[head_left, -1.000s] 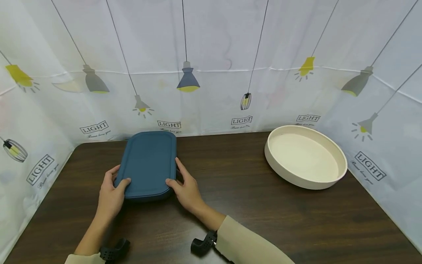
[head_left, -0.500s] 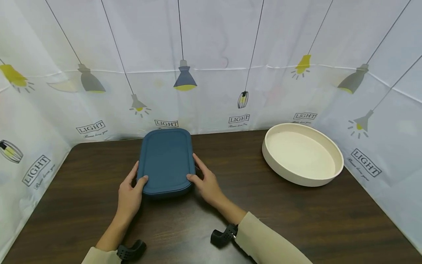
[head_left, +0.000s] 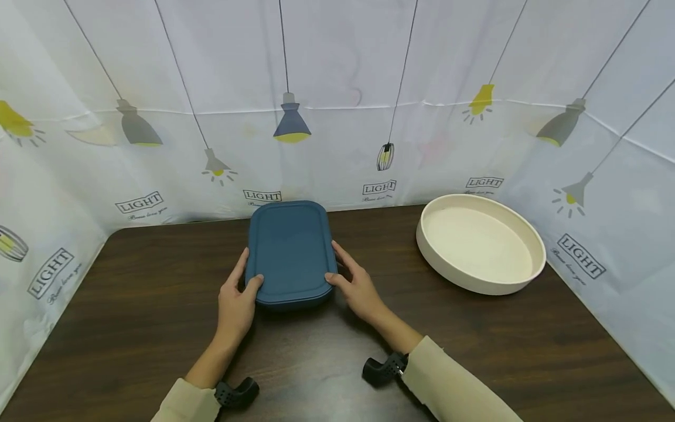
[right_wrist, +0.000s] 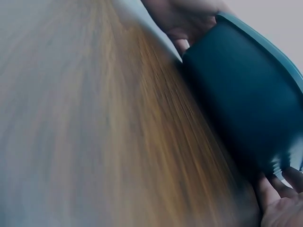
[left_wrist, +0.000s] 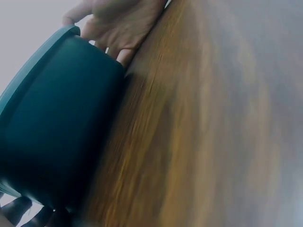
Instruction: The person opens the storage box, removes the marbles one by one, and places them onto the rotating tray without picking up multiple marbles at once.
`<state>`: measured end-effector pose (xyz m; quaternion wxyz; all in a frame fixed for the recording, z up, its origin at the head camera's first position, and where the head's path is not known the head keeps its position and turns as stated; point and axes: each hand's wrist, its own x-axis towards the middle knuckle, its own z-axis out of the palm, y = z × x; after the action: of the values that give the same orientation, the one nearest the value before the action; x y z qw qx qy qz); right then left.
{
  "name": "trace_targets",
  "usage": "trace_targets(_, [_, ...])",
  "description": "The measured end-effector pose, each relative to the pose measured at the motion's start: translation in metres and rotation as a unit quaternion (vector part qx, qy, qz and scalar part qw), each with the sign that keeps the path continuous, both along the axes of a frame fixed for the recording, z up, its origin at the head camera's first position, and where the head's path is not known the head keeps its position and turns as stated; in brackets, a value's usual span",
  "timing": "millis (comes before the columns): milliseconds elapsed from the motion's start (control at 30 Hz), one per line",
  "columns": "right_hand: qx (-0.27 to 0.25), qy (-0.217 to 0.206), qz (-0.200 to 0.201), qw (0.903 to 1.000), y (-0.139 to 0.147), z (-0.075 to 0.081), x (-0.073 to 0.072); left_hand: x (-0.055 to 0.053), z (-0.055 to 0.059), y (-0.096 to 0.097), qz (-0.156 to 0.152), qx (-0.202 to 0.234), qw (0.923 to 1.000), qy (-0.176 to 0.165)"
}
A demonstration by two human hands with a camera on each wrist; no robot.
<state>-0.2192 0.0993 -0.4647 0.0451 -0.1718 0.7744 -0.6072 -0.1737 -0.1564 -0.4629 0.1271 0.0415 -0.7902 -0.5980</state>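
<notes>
A dark blue rectangular lidded container (head_left: 289,252) with rounded corners is held between both hands near the back of the table. My left hand (head_left: 237,305) grips its left side, thumb over the lid's edge and fingers along the wall. On the opposite side my right hand (head_left: 361,290) grips in the same way, thumb at the lid's front right corner. Both wrist views show the container's smooth wall (left_wrist: 61,109) close over the wood, with fingertips (right_wrist: 267,191) low on its side.
A round cream tray (head_left: 480,243) with a raised rim stands at the back right of the dark wooden table (head_left: 474,346). Behind the table hangs a white curtain (head_left: 337,70) printed with lamps. Each wrist wears a black camera band (head_left: 237,392).
Both hands have moved to the right with the container between them, from the table's left part toward its middle. The head view has shifted slightly. The tray has stayed in place.
</notes>
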Motion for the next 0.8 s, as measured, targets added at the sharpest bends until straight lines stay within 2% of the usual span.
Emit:
trace_targets(300, [0.004,0.005,-0.005,1.0000,0.032,-0.001,-0.006,-0.010,-0.005,0.027,-0.018,0.008,0.9998,0.007])
trace_targets(567, [0.006,0.005,0.001,1.0000,0.059,0.001,-0.009,-0.016,-0.005,0.047,-0.061,-0.026,0.9977,0.012])
trace_targets(667, [0.003,0.003,0.004,1.0000,0.067,0.002,-0.008,-0.017,-0.005,0.052,-0.079,-0.029,0.9964,0.010])
trace_targets(800, [-0.002,0.003,0.007,1.0000,0.072,0.001,-0.007,-0.019,-0.005,0.054,-0.089,-0.027,0.9957,0.007])
